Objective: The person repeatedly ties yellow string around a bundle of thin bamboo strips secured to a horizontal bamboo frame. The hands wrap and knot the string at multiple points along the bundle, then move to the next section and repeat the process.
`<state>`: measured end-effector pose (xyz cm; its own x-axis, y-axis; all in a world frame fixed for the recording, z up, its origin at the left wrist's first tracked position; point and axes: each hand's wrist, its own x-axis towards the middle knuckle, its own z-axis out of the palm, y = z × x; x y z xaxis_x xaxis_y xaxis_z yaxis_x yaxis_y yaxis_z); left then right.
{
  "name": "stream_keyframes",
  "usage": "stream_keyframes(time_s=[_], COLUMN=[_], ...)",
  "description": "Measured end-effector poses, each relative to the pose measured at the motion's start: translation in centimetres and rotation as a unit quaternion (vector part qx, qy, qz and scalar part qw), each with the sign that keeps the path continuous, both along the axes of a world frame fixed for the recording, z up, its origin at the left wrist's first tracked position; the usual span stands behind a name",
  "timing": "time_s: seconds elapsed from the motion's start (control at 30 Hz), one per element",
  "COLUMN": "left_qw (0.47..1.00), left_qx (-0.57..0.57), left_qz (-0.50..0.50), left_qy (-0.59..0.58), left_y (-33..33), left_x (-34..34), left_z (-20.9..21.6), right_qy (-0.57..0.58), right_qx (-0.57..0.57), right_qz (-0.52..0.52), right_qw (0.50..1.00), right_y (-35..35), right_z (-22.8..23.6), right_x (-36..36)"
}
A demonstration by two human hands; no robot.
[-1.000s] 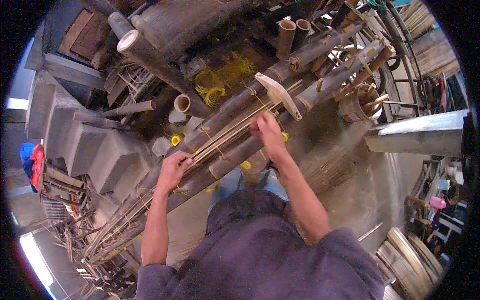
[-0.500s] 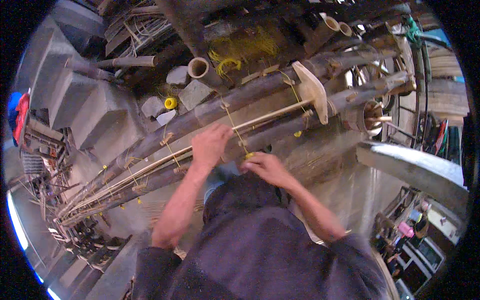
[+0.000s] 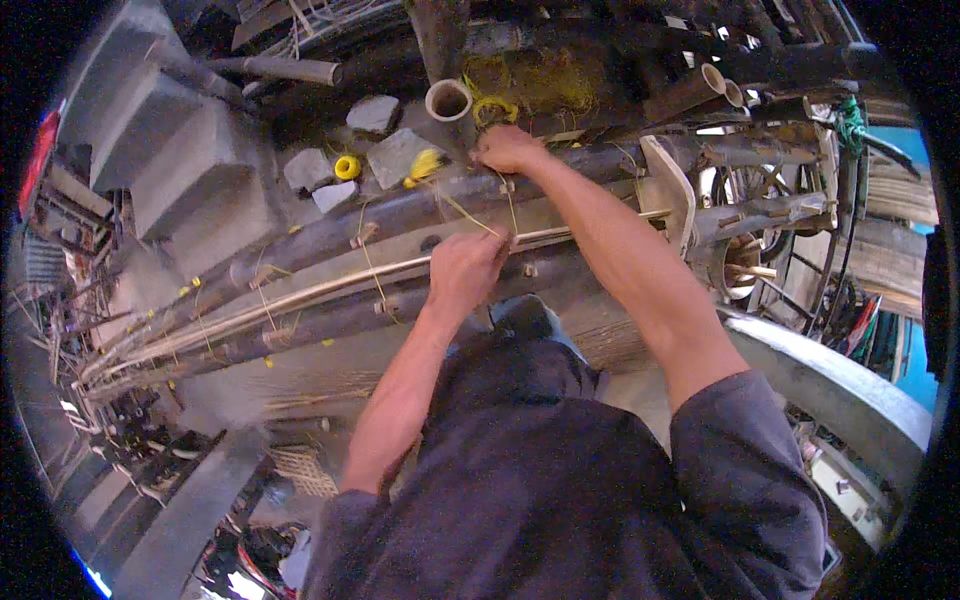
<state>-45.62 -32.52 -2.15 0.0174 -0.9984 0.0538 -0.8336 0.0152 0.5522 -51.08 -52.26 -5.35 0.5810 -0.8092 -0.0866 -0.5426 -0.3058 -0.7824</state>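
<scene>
My left hand (image 3: 470, 268) is closed with its fingertips pinching a thin yellow cord (image 3: 466, 213), over long pale wooden strips (image 3: 400, 272) that run between two dark poles. From that pinch the cord stretches up and left to a small yellow cord bundle (image 3: 425, 167) by the far pole (image 3: 420, 212). Beyond that pole my right hand (image 3: 512, 150) reaches with curled fingers, beside an upright open-ended tube (image 3: 449, 101); whatever is in its fingers is hidden. Another length of cord runs past a wooden peg (image 3: 507, 186) toward my left hand.
More cord loops cross the strips to the left. At the right, a pale wooden crosspiece (image 3: 672, 195) stands across the strips. Grey stones (image 3: 398, 158) and a yellow ring-shaped roll (image 3: 347, 167) lie behind the far pole. Concrete steps (image 3: 200, 160) rise at the far left.
My right hand has moved from the near pole, where it held yellow cord, over to the far side. The yellow bundle now shows by the far pole. My left hand stays at the strips.
</scene>
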Motion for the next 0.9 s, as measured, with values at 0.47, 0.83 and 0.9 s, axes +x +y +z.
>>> stream_keyframes(time_s=[0.47,0.83,0.9], left_qw=[0.833,0.981,0.954], left_qx=[0.081,0.148,0.116], left_qz=[0.169,-0.107,-0.275], left_qy=[0.521,-0.065,-0.036], left_y=[-10.4,-15.6,-15.2], left_x=[3.0,4.1,0.0], left_z=[6.1,3.3,3.9], right_qy=[0.091,-0.006,0.073], right_qx=[-0.043,0.128,0.147], right_qz=[0.320,-0.263,-0.321], right_qw=[0.942,0.956,0.933], right_y=[22.4,23.4,24.6], right_z=[0.9,2.2,-1.2], right_x=[-8.7,-23.4,-28.5])
